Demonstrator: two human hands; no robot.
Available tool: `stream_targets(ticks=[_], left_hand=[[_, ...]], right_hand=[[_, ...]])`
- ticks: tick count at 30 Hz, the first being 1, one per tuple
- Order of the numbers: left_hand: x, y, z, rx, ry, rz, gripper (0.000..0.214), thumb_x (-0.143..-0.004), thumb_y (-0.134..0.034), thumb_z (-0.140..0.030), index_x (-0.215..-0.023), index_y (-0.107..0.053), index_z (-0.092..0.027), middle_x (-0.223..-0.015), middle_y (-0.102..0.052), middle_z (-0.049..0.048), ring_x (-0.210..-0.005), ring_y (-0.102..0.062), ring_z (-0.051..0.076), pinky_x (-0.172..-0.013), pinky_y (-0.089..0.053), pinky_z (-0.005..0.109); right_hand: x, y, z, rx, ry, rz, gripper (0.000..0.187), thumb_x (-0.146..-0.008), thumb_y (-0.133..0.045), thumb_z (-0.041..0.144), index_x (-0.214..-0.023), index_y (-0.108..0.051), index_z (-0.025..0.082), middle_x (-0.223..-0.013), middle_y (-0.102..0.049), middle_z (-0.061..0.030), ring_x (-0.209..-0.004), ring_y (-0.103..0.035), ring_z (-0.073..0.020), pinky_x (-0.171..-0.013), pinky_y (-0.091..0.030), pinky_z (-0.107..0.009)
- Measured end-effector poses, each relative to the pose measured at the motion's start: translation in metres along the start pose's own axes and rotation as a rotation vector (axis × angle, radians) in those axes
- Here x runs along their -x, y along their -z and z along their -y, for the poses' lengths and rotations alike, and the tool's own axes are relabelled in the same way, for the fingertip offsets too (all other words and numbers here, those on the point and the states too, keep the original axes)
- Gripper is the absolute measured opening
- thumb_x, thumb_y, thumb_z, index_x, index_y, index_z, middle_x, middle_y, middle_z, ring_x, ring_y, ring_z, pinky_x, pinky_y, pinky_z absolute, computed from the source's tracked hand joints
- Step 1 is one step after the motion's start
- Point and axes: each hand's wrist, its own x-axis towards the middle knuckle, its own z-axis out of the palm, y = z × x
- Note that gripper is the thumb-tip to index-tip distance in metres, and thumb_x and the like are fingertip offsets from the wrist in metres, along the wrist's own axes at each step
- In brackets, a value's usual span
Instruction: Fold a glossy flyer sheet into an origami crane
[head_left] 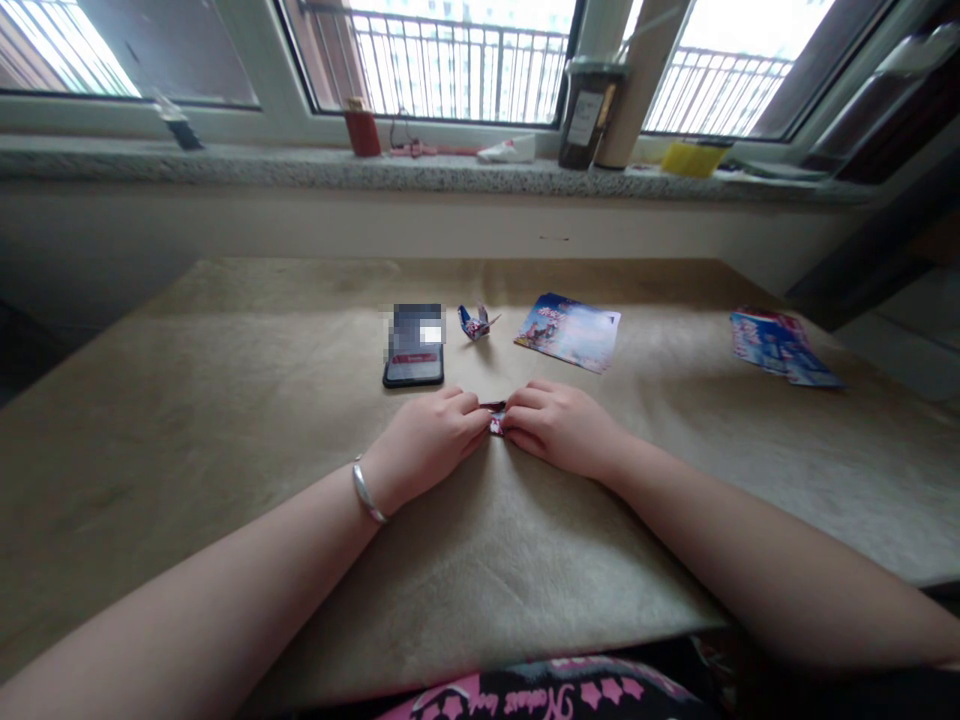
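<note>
Between my two hands is a small piece of folded patterned paper (496, 425), mostly covered by the fingers. My left hand (439, 435), with a silver bangle (366, 492) at the wrist, pinches its left side. On its right side my right hand (559, 425) is closed on the same paper. Just beyond the hands stands a folded paper crane (475, 322) in blue, white and red. Left of the crane lies a phone (414, 368), its screen partly blurred out. A stack of printed paper sheets (570, 332) lies to the crane's right.
More printed packets or papers (780, 348) lie at the table's far right. The tan-covered table (187, 420) meets a wall under a stone windowsill (255, 168). On the sill stand a red container (362, 130), a dark lidded jar (589, 115) and a yellow item (691, 158).
</note>
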Motion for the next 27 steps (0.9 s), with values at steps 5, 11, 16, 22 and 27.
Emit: stream_targets(ticks=[5,11,16,22,27], left_hand=[[0.000,0.000,-0.001,-0.004,0.003,0.000,0.016,-0.092,-0.048,-0.025,-0.088,-0.062,-0.018,-0.083,-0.061,0.0029,-0.076,-0.055,0.016,-0.064,-0.044,0.027],[0.001,0.003,0.000,0.019,0.013,0.008,0.016,-0.091,-0.049,-0.023,-0.090,-0.065,-0.019,-0.082,-0.062,0.0025,-0.076,-0.056,0.016,-0.065,-0.044,0.027],[0.003,0.005,0.002,0.043,0.018,0.024,0.018,-0.091,-0.050,-0.023,-0.094,-0.067,-0.020,-0.083,-0.063,0.0022,-0.076,-0.057,0.017,-0.065,-0.045,0.027],[0.003,0.005,0.002,0.080,0.032,0.003,0.018,-0.091,-0.050,-0.025,-0.095,-0.068,-0.021,-0.082,-0.064,0.0021,-0.076,-0.057,0.016,-0.067,-0.045,0.027],[0.002,0.004,0.001,0.087,0.045,0.009,0.018,-0.090,-0.050,-0.024,-0.092,-0.068,-0.019,-0.082,-0.065,0.0035,-0.076,-0.059,0.016,-0.068,-0.046,0.027]], right_hand=[[0.001,0.002,0.001,0.006,-0.009,0.021,0.022,-0.092,-0.046,0.027,-0.086,-0.066,0.019,-0.088,-0.066,-0.0058,-0.079,-0.052,-0.0175,-0.068,-0.038,-0.030],[0.000,-0.005,0.002,-0.156,-0.159,-0.011,0.014,-0.086,-0.054,0.025,-0.087,-0.067,0.019,-0.087,-0.065,-0.0054,-0.082,-0.054,-0.0177,-0.072,-0.040,-0.028],[-0.003,-0.009,0.004,-0.268,-0.252,-0.042,0.011,-0.082,-0.055,0.020,-0.083,-0.066,0.017,-0.085,-0.063,-0.0056,-0.081,-0.056,-0.0171,-0.075,-0.042,-0.027],[-0.005,-0.006,0.006,-0.267,-0.341,-0.020,0.012,-0.083,-0.054,0.022,-0.080,-0.064,0.017,-0.080,-0.061,-0.0055,-0.078,-0.054,-0.0168,-0.073,-0.041,-0.028],[-0.006,-0.006,0.005,-0.231,-0.414,0.037,0.013,-0.083,-0.054,0.026,-0.078,-0.063,0.017,-0.078,-0.062,-0.0054,-0.076,-0.055,-0.0171,-0.070,-0.040,-0.028]])
